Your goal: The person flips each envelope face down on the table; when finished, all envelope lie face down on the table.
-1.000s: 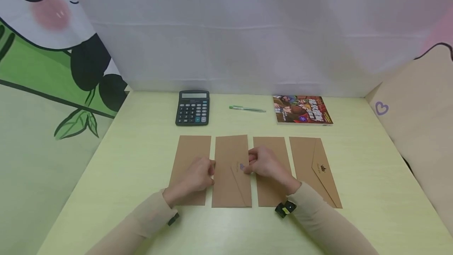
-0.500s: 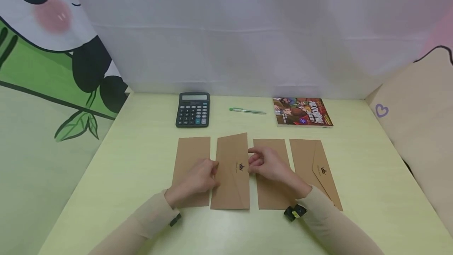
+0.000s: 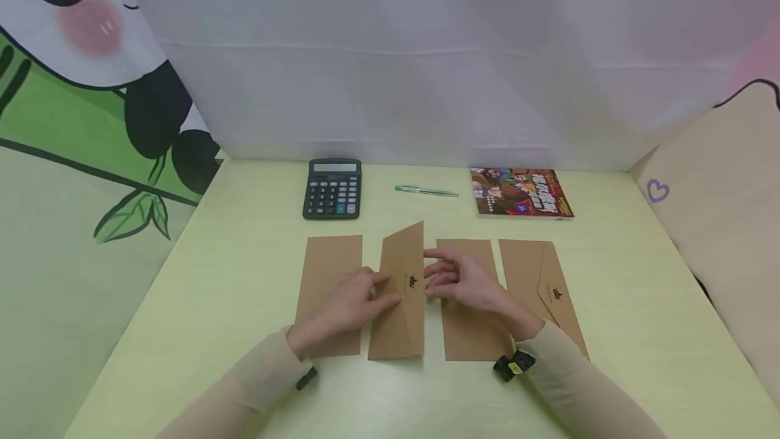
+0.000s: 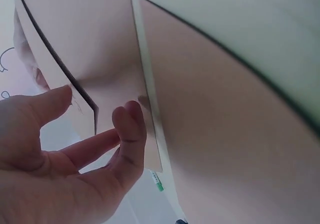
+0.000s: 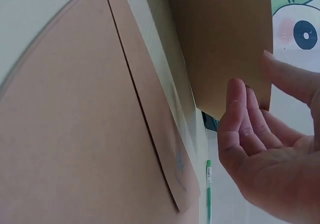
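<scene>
One brown paper envelope (image 3: 399, 324), second from the left, leans with its right side raised and its printed flap towards the left. My left hand (image 3: 344, 303) is at its flap side, thumb and forefinger stretched over the paper. My right hand (image 3: 469, 283) is at the raised right edge, fingertips close against the back. In the right wrist view, the thumb and bent fingers of the right hand (image 5: 280, 144) stand apart near the envelope's edge. The left wrist view shows the left hand (image 4: 85, 159) with thumb and fingers spread apart before the envelope's flap (image 4: 75, 98).
Three more envelopes lie flat: one at left (image 3: 329, 256), one under the right forearm (image 3: 469, 337), and one at far right (image 3: 524, 269) with its flap up. Behind them are a calculator (image 3: 332, 188), a green pen (image 3: 426, 190) and a book (image 3: 521, 193).
The second envelope's right side has risen from nearly flat to a steep tilt. My right thumb has come off its front, and my left fingers have moved right onto its flap side.
</scene>
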`<state>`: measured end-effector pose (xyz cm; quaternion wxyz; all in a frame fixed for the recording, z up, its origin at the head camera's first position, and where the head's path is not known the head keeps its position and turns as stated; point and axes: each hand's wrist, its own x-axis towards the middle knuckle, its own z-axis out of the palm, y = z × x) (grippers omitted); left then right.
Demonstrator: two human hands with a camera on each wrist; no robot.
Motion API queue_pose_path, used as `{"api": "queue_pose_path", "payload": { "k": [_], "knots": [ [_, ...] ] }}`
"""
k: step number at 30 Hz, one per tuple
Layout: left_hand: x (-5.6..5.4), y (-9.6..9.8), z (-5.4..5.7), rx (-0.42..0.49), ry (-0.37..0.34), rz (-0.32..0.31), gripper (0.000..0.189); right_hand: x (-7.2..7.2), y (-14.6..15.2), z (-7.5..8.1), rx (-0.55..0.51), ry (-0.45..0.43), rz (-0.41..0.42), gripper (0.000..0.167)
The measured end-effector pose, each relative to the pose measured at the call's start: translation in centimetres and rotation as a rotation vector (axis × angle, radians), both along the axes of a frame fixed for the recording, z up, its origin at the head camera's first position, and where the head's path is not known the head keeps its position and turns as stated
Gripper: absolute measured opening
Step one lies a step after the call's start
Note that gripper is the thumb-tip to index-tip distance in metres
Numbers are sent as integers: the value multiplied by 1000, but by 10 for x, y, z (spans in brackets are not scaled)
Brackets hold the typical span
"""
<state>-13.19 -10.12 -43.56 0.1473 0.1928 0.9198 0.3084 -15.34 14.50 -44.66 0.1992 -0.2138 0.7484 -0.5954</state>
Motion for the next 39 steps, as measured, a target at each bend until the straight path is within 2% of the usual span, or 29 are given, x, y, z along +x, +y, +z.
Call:
{"api": "queue_pose_path", "payload": {
  "k": [4, 9, 19, 27, 30, 34, 39],
  "knots": [
    [1, 3, 0, 53, -9, 11, 53, 1, -6, -4, 47, 71, 37, 65],
    [1, 5, 0, 120, -42, 13, 65, 0, -16, -9, 117, 149, 55, 57],
    [6, 8, 3, 148, -43, 11, 71, 2, -27, -11, 181, 166, 42, 51],
    [6, 14, 6, 168, -99, 70, 75, 5, -32, -8, 235, 198, -2, 69],
    [5, 16, 8, 177, -89, 85, 75, 6, -31, -5, 238, 196, -14, 73],
    [5, 16, 9, 245, -90, 90, 68, 8, -31, -3, 217, 174, -15, 77],
    [5, 12, 10, 367, -163, 102, 66, 10, -31, 2, 189, 173, -15, 75]
  ]
}}
